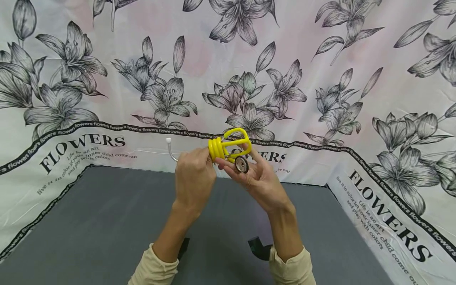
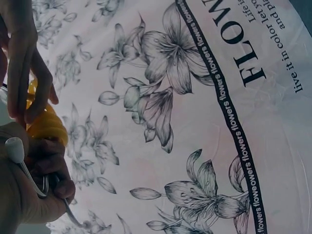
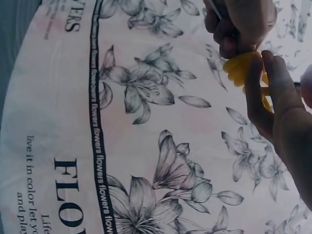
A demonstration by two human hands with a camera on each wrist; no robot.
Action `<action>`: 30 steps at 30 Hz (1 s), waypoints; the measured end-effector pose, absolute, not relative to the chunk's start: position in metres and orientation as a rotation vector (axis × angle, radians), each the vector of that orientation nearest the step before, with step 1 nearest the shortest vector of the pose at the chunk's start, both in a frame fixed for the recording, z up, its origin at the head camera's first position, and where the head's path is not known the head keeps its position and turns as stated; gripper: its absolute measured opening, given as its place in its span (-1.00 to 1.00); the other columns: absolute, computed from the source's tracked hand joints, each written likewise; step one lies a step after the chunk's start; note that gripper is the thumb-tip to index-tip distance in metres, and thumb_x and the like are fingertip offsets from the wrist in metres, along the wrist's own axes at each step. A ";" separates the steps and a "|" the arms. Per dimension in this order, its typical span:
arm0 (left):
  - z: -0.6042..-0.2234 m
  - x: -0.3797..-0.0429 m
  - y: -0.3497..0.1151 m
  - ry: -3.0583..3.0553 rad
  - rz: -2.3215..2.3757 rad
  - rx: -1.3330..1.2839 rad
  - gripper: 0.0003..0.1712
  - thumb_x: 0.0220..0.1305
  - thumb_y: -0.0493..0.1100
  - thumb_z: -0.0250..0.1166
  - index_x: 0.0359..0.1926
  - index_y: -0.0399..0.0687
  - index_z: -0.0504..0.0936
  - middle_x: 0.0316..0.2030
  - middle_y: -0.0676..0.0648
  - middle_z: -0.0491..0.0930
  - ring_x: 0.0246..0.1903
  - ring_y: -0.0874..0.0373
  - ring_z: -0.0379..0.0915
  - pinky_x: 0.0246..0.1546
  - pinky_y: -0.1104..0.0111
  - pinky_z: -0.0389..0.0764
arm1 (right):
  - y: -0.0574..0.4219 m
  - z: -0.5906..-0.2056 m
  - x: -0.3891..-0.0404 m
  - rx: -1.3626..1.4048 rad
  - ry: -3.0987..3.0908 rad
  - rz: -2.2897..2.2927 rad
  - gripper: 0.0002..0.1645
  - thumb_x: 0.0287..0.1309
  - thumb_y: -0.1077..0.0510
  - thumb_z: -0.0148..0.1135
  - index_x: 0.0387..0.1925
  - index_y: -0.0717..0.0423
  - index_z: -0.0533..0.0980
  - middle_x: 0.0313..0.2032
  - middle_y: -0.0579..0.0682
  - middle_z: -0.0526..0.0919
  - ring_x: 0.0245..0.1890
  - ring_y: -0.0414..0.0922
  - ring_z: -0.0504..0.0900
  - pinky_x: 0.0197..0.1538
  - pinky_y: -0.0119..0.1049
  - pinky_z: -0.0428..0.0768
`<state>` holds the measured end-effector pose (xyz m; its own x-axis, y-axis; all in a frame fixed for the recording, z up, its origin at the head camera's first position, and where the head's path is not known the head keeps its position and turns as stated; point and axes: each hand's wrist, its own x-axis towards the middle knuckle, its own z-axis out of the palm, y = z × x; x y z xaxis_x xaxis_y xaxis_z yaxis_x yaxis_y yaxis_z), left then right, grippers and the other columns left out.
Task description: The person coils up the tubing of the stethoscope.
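Observation:
A stethoscope with yellow tubing (image 1: 216, 149) is held up in the air between both hands. Its tubing is wound into several tight turns, with a loop (image 1: 246, 136) standing out on the right. My left hand (image 1: 194, 176) grips the metal ear tubes, fingers curled round them beside the coil. One ear tube with a white ear tip (image 1: 168, 140) sticks out to the left; the left wrist view shows this ear tip (image 2: 14, 150) closer. My right hand (image 1: 261, 184), its fingers mostly straight, touches the coil and supports the round chest piece (image 1: 241, 164).
Below the hands lies a dark grey table top (image 1: 117, 213). A white cloth with flower drawings (image 1: 164, 99) hangs behind and along the sides. Dark straps (image 1: 260, 248) show near both wrists.

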<state>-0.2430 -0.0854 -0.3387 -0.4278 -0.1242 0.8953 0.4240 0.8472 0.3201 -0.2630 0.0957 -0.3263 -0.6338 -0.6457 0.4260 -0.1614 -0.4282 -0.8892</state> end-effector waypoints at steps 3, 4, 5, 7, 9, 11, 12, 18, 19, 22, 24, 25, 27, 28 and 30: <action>-0.340 -0.243 -0.082 -1.902 -0.558 -0.264 -0.75 0.15 -0.55 0.21 -0.57 -0.22 0.55 -0.65 -0.11 0.54 -0.63 0.05 0.27 -0.46 0.24 0.33 | 0.097 -0.325 -0.263 -1.046 1.645 -2.149 -0.19 0.56 0.16 0.07 0.66 0.02 -0.04 0.36 0.19 0.57 0.20 -0.10 0.75 0.30 -0.25 0.62; -0.340 -0.243 -0.081 -1.895 -0.541 -0.278 -0.77 0.14 -0.55 0.22 -0.55 -0.23 0.58 -0.63 -0.11 0.57 -0.63 0.05 0.29 -0.45 0.25 0.34 | 0.097 -0.325 -0.263 -1.037 1.685 -2.159 -0.21 0.56 0.08 0.08 0.63 0.05 0.01 0.26 0.12 0.68 0.14 -0.11 0.78 0.26 -0.24 0.66; -0.340 -0.243 -0.080 -1.889 -0.528 -0.290 -0.79 0.13 -0.55 0.23 -0.54 -0.24 0.60 -0.62 -0.12 0.59 -0.62 0.05 0.30 -0.45 0.26 0.34 | 0.097 -0.325 -0.264 -1.041 1.705 -2.168 -0.23 0.54 0.01 0.09 0.59 0.11 0.07 0.17 0.08 0.74 0.09 -0.11 0.81 0.21 -0.25 0.69; -0.341 -0.242 -0.079 -1.872 -0.499 -0.293 -0.81 0.10 -0.55 0.23 -0.50 -0.27 0.64 -0.59 -0.13 0.64 -0.63 0.05 0.32 -0.47 0.27 0.33 | 0.098 -0.327 -0.265 -1.075 1.692 -2.183 -0.27 0.47 -0.09 0.09 0.48 0.17 0.19 0.03 0.01 0.81 0.00 -0.11 0.84 0.12 -0.26 0.73; -0.341 -0.240 -0.079 -1.851 -0.488 -0.284 -0.82 0.07 -0.57 0.23 -0.47 -0.29 0.66 -0.59 -0.13 0.65 -0.65 0.05 0.31 -0.48 0.27 0.32 | 0.098 -0.329 -0.267 -1.112 1.646 -2.194 -0.37 0.45 -0.12 0.06 0.35 0.18 0.30 -0.06 -0.01 0.83 -0.07 -0.13 0.86 0.04 -0.31 0.75; -0.340 -0.239 -0.078 -1.824 -0.476 -0.283 -0.82 0.05 -0.58 0.25 -0.45 -0.31 0.69 -0.59 -0.13 0.66 -0.65 0.04 0.33 -0.49 0.27 0.32 | 0.099 -0.330 -0.268 -1.131 1.593 -2.220 -0.53 0.49 -0.08 0.01 0.18 0.18 0.41 -0.15 -0.01 0.85 -0.15 -0.16 0.87 -0.04 -0.36 0.77; -0.340 -0.238 -0.077 -1.812 -0.462 -0.284 -0.83 0.05 -0.57 0.26 -0.43 -0.31 0.70 -0.58 -0.14 0.67 -0.65 0.04 0.36 -0.50 0.27 0.32 | 0.100 -0.330 -0.269 -1.134 1.568 -2.235 -0.58 0.52 -0.06 -0.03 0.15 0.15 0.45 -0.19 -0.01 0.86 -0.19 -0.18 0.87 -0.09 -0.38 0.76; -0.336 -0.236 -0.072 -1.785 -0.432 -0.314 -0.88 0.12 -0.52 0.31 -0.38 -0.32 0.73 -0.55 -0.14 0.70 -0.64 0.04 0.41 -0.51 0.29 0.30 | 0.101 -0.329 -0.272 -1.149 1.572 -2.313 -0.65 0.63 0.04 -0.12 0.02 0.15 0.52 -0.34 -0.01 0.86 -0.36 -0.19 0.87 -0.27 -0.41 0.76; -0.336 -0.236 -0.071 -1.785 -0.438 -0.314 -0.87 0.11 -0.53 0.30 -0.38 -0.32 0.73 -0.55 -0.14 0.70 -0.65 0.05 0.38 -0.51 0.30 0.29 | 0.100 -0.328 -0.272 -1.149 1.597 -2.321 -0.67 0.63 0.05 -0.11 0.01 0.15 0.52 -0.34 -0.01 0.86 -0.37 -0.19 0.87 -0.28 -0.40 0.76; -0.337 -0.238 -0.071 -1.785 -0.449 -0.307 -0.84 0.10 -0.55 0.26 -0.42 -0.31 0.71 -0.57 -0.13 0.68 -0.66 0.07 0.31 -0.51 0.29 0.25 | 0.096 -0.328 -0.271 -1.157 1.665 -2.343 -0.72 0.64 0.09 -0.09 -0.01 0.14 0.50 -0.35 -0.02 0.86 -0.39 -0.18 0.86 -0.30 -0.38 0.76; -0.337 -0.240 -0.071 -1.783 -0.463 -0.303 -0.81 0.08 -0.57 0.22 -0.48 -0.29 0.66 -0.60 -0.13 0.64 -0.67 0.07 0.27 -0.51 0.28 0.23 | 0.094 -0.329 -0.271 -1.167 1.693 -2.356 -0.74 0.65 0.10 -0.10 -0.01 0.14 0.49 -0.36 -0.03 0.85 -0.40 -0.18 0.86 -0.31 -0.37 0.76; -0.338 -0.241 -0.071 -1.783 -0.477 -0.301 -0.80 0.07 -0.58 0.21 -0.50 -0.28 0.64 -0.61 -0.13 0.63 -0.67 0.07 0.27 -0.51 0.28 0.23 | 0.092 -0.330 -0.272 -1.181 1.699 -2.361 -0.74 0.66 0.12 -0.13 0.00 0.14 0.48 -0.37 -0.03 0.85 -0.41 -0.19 0.86 -0.32 -0.38 0.76; -0.338 -0.241 -0.071 -1.781 -0.518 -0.301 -0.78 0.07 -0.58 0.20 -0.54 -0.27 0.61 -0.63 -0.13 0.61 -0.68 0.06 0.26 -0.51 0.28 0.22 | 0.090 -0.333 -0.272 -1.207 1.679 -2.388 -0.72 0.66 0.16 -0.19 0.02 0.14 0.47 -0.40 -0.04 0.85 -0.46 -0.19 0.84 -0.37 -0.38 0.74; -0.337 -0.241 -0.071 -1.779 -0.542 -0.301 -0.77 0.07 -0.59 0.19 -0.56 -0.26 0.59 -0.65 -0.13 0.58 -0.68 0.06 0.23 -0.52 0.28 0.21 | 0.088 -0.334 -0.272 -1.215 1.657 -2.409 -0.71 0.65 0.19 -0.21 0.03 0.14 0.48 -0.42 -0.03 0.84 -0.49 -0.20 0.84 -0.41 -0.39 0.73; -0.336 -0.241 -0.071 -1.780 -0.595 -0.309 -0.75 0.10 -0.58 0.18 -0.58 -0.25 0.58 -0.67 -0.12 0.56 -0.68 0.07 0.20 -0.52 0.28 0.19 | 0.085 -0.335 -0.272 -1.234 1.589 -2.466 -0.67 0.57 0.26 -0.25 0.01 0.13 0.49 -0.47 -0.03 0.83 -0.55 -0.20 0.81 -0.49 -0.40 0.69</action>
<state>-0.2407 -0.0711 -0.3365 -0.2899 -0.0941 0.9524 0.4973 0.8355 0.2339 -0.2720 0.0850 -0.3354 -0.6985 -0.3551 0.6213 -0.4192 -0.5008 -0.7573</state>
